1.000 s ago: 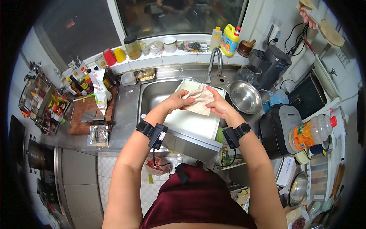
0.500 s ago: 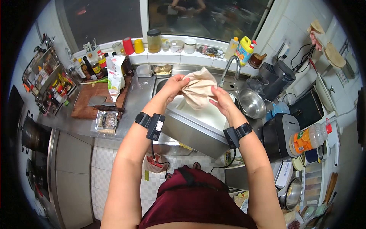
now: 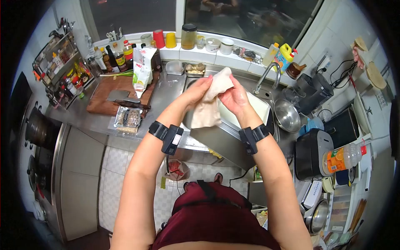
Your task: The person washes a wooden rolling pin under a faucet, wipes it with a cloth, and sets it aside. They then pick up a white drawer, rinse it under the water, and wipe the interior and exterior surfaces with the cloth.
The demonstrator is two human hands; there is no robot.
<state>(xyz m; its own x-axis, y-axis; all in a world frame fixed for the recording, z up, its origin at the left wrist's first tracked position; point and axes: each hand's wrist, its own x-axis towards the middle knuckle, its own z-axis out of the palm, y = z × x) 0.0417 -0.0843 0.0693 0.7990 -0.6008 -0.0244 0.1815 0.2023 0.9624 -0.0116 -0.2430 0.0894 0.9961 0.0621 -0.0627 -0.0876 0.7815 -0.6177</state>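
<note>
A beige cloth [image 3: 206, 115] is bunched up between my two hands above the sink area, its lower part hanging down. My left hand [image 3: 198, 91] is closed on the cloth's left side. My right hand [image 3: 235, 98] grips its upper right part, fingers partly hidden by the fabric. Below the hands, a large box with a grey metal side [image 3: 223, 146] and a white interior [image 3: 257, 107] lies tilted over the sink's front edge. Dark straps with small black devices are on both wrists.
Right of the box are the faucet [image 3: 271, 75] and a steel bowl [image 3: 287, 115]. On the left, a cutting board [image 3: 98, 98] carries a cleaver [image 3: 121, 96] and a white bag [image 3: 143, 73]. A black appliance [image 3: 310, 154] and a bottle with an orange label [image 3: 337, 159] stand at right.
The cloth has gone from spread between both hands to gathered and hanging lower. My hands have come closer together. The whole view has shifted, so the counter appears further right.
</note>
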